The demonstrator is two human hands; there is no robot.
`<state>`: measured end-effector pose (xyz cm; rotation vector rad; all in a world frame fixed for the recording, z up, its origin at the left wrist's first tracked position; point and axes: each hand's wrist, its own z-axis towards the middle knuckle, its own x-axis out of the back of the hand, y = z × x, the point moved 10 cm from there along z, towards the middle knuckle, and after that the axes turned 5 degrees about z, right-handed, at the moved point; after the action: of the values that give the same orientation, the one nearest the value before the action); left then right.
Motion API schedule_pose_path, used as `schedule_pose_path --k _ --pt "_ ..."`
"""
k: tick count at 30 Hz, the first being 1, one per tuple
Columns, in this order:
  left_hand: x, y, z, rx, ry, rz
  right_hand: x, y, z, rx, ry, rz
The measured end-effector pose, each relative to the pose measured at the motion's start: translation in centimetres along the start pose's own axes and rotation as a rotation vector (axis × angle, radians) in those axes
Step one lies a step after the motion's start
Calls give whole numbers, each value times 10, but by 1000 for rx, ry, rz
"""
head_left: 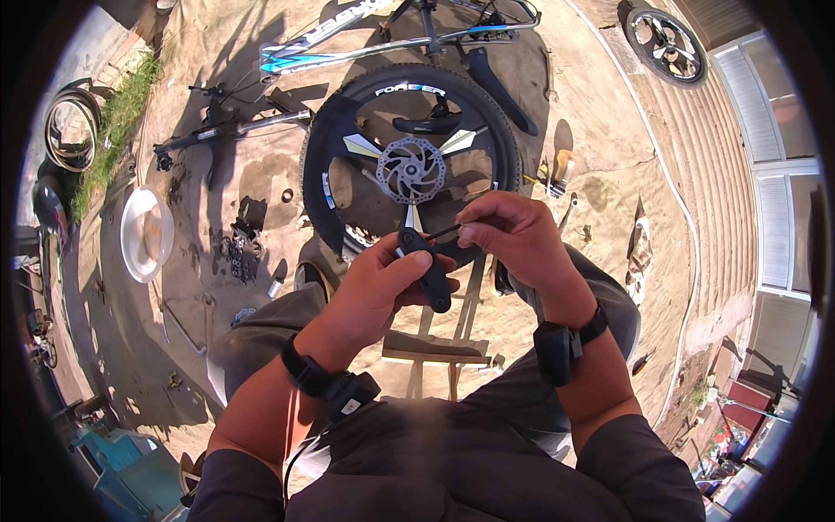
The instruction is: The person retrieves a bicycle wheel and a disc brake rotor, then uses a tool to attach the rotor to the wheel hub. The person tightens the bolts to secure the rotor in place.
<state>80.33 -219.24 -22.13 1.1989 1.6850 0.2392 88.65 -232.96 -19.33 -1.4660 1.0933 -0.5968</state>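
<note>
My left hand [374,283] grips a black folding hex key set [437,291], thumb pressed on its upper face. From the right, my right hand [513,230] pinches a thin dark key [445,232] at the set's far end between thumb and fingertips. Just beyond both hands lies a bicycle wheel [355,144] with a black tyre and broad spokes, a silver brake disc [389,165] at its hub. A black part [432,122] shows through the gap between the far spokes; I cannot make out its kind.
A blue and white bicycle frame [335,54] lies beyond the wheel, with a fork [209,135] to the left. Further left are a white basin [130,235] and small dark parts [242,250]. A yellow-handled tool [544,172] lies right; another wheel [644,35] is far right.
</note>
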Motion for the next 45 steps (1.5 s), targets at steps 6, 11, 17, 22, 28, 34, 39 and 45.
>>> schedule_pose_path --k 6,11,17,22,28,34,39,45 --pt "10 7 0 -133 102 323 0 7 2 -30 -6 -20" --pt "5 -1 3 -12 -1 65 2 17 2 -82 14 9" --pt "8 -6 9 -33 -35 3 -4 23 7 -122 -44 149" --pt "15 -10 19 -47 -14 45 -1 39 16 -138 -60 183" --pt "47 -1 45 -81 145 139 44 126 38 -250 239 471" --pt "104 -20 98 -40 311 322 66 224 51 -351 457 681" --pt "137 -32 131 -41 391 361 78 256 67 -371 560 592" --pt "149 -31 157 -10 479 426 118 292 88 -313 730 85"
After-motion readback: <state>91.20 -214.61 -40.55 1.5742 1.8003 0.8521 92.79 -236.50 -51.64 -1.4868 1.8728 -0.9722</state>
